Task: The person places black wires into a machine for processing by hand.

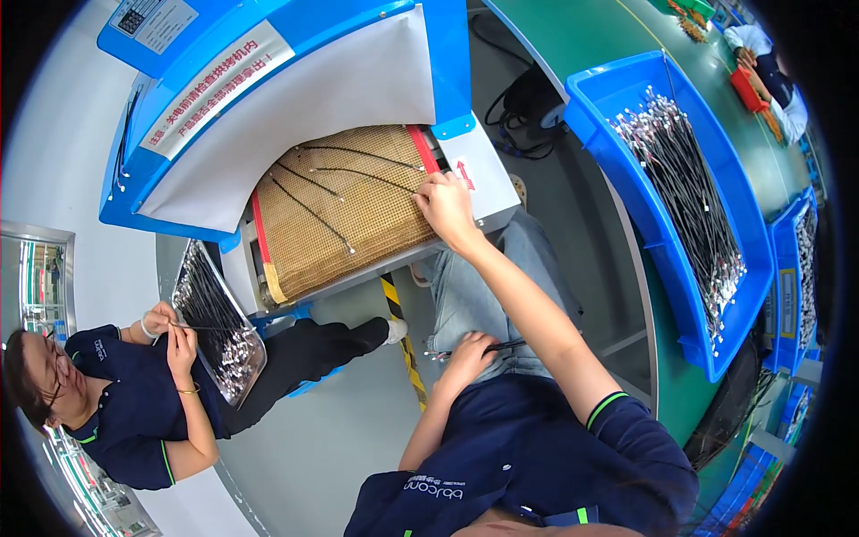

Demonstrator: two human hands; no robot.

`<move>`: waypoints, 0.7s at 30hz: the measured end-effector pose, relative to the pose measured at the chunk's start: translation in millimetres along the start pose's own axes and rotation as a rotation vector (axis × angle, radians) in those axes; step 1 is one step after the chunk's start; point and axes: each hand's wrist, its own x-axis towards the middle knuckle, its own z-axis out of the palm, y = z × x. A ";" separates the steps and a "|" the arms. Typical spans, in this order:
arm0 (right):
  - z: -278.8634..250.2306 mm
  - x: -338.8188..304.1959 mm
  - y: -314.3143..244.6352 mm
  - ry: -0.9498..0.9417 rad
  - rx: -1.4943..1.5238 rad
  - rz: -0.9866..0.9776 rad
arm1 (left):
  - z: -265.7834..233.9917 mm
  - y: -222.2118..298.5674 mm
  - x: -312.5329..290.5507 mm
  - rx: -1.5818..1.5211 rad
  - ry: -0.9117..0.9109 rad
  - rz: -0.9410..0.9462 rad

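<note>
My right hand [445, 208] is at the right edge of a tan mesh conveyor belt [385, 228], its fingers closed on the near end of a thin black cable [367, 174]. Several similar cables, one of them a black cable [309, 210] with small light connectors at its ends, lie spread across the mesh. Down at my lap, my left hand [467, 358] is closed around a small bundle of black cables [510, 345]. Its fingers partly hide the bundle, and light connector tips stick out on the left side.
A blue machine [447, 63] with a white flap [313, 98] arches over the belt. At right, a blue bin [667, 242] full of cables stands on a green table [528, 27]. A seated co-worker [134, 403] at left handles a cable beside a metal tray [255, 376] of cables.
</note>
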 end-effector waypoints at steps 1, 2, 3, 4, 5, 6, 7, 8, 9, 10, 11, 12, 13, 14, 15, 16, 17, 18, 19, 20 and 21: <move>1.7 0.5 1.0 0.006 -0.021 0.001 | -0.4 1.8 1.0 0.033 -0.007 -0.004; 2.6 0.5 2.5 0.007 -0.021 0.003 | 0.4 2.5 2.2 0.034 -0.009 -0.003; 2.5 0.0 4.8 0.007 -0.051 0.009 | 1.6 3.5 3.7 0.058 -0.009 0.007; 0.4 -0.1 5.0 0.004 -0.081 0.013 | 3.1 4.5 5.0 0.080 -0.008 0.017; -3.4 -1.6 6.7 0.005 -0.083 0.016 | 5.3 5.9 6.3 0.079 -0.011 0.019; -8.8 -4.6 9.6 0.022 -0.062 0.004 | 8.1 7.7 7.9 0.089 -0.019 0.014; -15.8 -7.3 10.3 0.040 -0.037 -0.010 | 9.2 10.9 9.0 0.101 -0.024 0.007; -23.4 -12.3 13.6 0.043 -0.038 -0.006 | 10.9 14.2 10.1 0.102 -0.029 0.009; -32.9 -20.1 19.4 0.043 0.033 -0.041 | 12.8 17.7 11.1 0.093 -0.022 0.010; -44.4 -28.1 23.9 0.044 0.105 -0.080 | 13.8 22.2 12.6 0.083 -0.011 0.011; -57.2 -39.3 28.0 0.043 0.104 -0.077 | 15.8 22.8 14.4 0.082 -0.013 0.011; -73.2 -53.8 32.1 -0.096 0.211 -0.069 | 17.7 22.5 16.2 0.059 -0.015 0.018; -89.7 -71.4 38.0 -0.234 0.314 -0.057 | 20.2 23.5 17.3 0.035 -0.021 0.028; -101.8 -90.9 45.3 -0.326 0.317 -0.057 | 22.1 23.1 18.7 0.034 -0.026 0.026; -114.0 -111.4 53.7 -0.420 0.320 -0.059 | 24.3 23.4 20.3 0.024 -0.029 0.018; -122.0 -134.4 69.2 -0.554 0.326 -0.030 | 27.7 24.6 22.8 0.014 -0.036 0.016; -129.6 -155.8 85.0 -0.687 0.333 -0.001 | 30.8 27.7 25.7 0.012 -0.045 0.019; -142.0 -174.7 96.1 -0.780 0.350 0.048 | 34.1 32.3 28.6 -0.022 -0.016 0.030; -152.3 -190.0 105.2 -0.873 0.367 0.094 | 37.3 35.9 32.3 -0.055 0.015 0.042; -161.2 -201.6 109.1 -0.871 0.369 0.102 | 39.5 38.1 34.8 -0.021 0.007 0.027; -170.1 -211.1 111.3 -0.937 0.344 0.168 | 42.3 41.4 36.5 -0.021 0.001 0.025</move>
